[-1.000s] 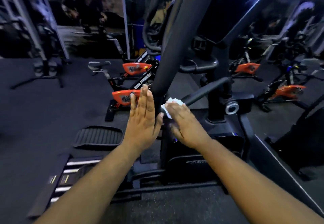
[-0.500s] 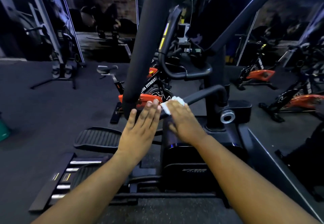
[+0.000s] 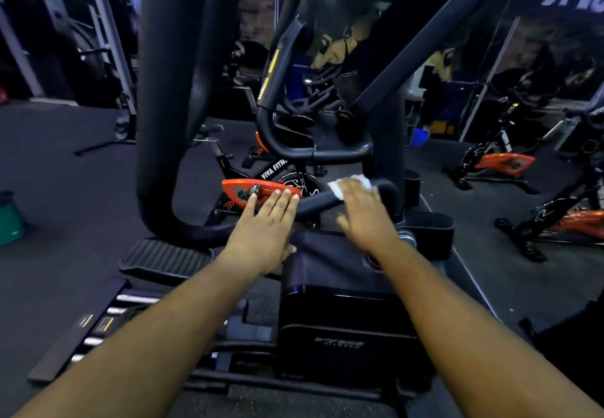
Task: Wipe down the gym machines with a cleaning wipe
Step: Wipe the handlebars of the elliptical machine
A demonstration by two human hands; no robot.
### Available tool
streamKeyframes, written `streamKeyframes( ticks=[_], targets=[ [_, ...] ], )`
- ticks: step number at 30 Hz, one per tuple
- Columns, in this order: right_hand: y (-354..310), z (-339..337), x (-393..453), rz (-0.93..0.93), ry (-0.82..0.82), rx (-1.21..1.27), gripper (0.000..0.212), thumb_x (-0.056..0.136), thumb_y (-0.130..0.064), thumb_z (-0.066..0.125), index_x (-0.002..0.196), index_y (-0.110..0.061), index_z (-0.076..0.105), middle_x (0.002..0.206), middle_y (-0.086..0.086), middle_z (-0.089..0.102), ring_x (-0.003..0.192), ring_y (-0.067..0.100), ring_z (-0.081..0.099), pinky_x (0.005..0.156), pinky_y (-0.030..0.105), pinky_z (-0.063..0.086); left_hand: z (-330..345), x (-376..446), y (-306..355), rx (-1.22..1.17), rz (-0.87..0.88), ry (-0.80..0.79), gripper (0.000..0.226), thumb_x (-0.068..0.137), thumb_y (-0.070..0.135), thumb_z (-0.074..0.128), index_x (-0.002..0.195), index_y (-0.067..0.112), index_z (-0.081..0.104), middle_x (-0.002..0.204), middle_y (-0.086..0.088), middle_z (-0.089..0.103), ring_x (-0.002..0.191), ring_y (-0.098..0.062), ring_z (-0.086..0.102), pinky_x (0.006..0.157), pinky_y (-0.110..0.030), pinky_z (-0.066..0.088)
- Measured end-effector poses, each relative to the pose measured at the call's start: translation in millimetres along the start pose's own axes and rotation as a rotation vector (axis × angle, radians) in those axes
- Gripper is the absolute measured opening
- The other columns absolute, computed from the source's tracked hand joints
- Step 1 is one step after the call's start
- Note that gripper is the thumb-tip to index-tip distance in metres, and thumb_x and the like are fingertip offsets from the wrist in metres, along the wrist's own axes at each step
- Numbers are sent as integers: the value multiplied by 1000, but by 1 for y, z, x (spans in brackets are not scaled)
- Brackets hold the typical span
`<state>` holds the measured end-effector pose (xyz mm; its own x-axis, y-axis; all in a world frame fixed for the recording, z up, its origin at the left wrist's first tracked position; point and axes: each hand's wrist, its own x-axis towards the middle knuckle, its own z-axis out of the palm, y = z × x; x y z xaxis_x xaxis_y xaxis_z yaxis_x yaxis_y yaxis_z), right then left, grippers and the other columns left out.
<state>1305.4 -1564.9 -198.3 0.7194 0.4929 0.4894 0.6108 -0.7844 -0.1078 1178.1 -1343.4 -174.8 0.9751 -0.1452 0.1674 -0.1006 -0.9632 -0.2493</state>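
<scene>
A black elliptical machine point(image 3: 343, 326) stands right in front of me, its thick curved arm point(image 3: 160, 123) rising on the left. A black bar point(image 3: 313, 203) runs across its lower middle. My right hand point(image 3: 362, 215) lies over this bar and presses a white cleaning wipe point(image 3: 340, 185) onto it; the wipe shows past my fingertips. My left hand point(image 3: 264, 228) is flat with straight fingers, resting by the left end of the same bar and holding nothing.
A ribbed black pedal point(image 3: 165, 257) lies low on the left. Spin bikes with orange covers stand behind the machine point(image 3: 258, 188) and at the right point(image 3: 503, 161). A green container point(image 3: 9, 218) sits on the dark floor at the far left.
My right hand slid the wipe rightward along the bar, away from the upright arm. My left hand dropped from the upright arm to the bar's left end. The view tilted up.
</scene>
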Motion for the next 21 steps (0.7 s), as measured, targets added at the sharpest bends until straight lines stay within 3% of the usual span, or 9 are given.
streamKeyframes(
  ticks=[4,8,11,13,16,18,21],
  targets=[
    [46,-3,2,134,16,17,81,80,-27,63,154,-11,34,157,12,34,150,32,23,122,58,18,-4,35,27,-31,-9,21,96,99,62,43,161,12,-9,171,-5,-5,158,-22,-4,126,-54,3],
    [21,8,-5,-148,-11,112,81,79,-31,55,154,-9,33,158,11,35,151,31,22,124,51,13,1,56,49,-15,-37,75,97,96,66,43,162,11,-1,171,-6,6,158,-23,6,125,-55,8],
    [43,5,-3,-204,18,119,83,81,-26,58,157,-11,29,160,10,33,152,29,22,125,51,14,0,69,62,18,-34,94,99,94,68,44,162,11,-1,171,-7,7,158,-24,7,125,-55,11],
    [77,13,2,-39,58,180,83,77,-25,59,155,-11,31,156,12,37,148,31,29,122,53,23,-1,79,67,39,-26,68,102,94,69,45,162,14,-7,171,-6,3,158,-24,4,125,-55,10],
    [124,31,-16,374,79,465,83,83,-26,61,158,-15,26,152,13,42,140,33,40,117,51,32,-2,92,74,60,-13,48,106,91,72,48,161,21,-14,171,-6,1,158,-26,2,125,-55,10],
    [131,44,-36,434,26,524,92,85,-26,64,161,-14,14,158,15,33,145,34,33,119,51,30,-2,97,78,64,-15,46,108,90,73,49,160,23,-16,171,-6,2,157,-28,4,125,-55,9],
    [113,41,-29,342,70,526,98,83,-22,65,161,-6,7,166,16,15,154,33,10,126,50,12,0,99,80,90,-25,72,110,89,74,49,160,24,-18,171,-5,2,157,-30,3,125,-56,7]
  ],
)
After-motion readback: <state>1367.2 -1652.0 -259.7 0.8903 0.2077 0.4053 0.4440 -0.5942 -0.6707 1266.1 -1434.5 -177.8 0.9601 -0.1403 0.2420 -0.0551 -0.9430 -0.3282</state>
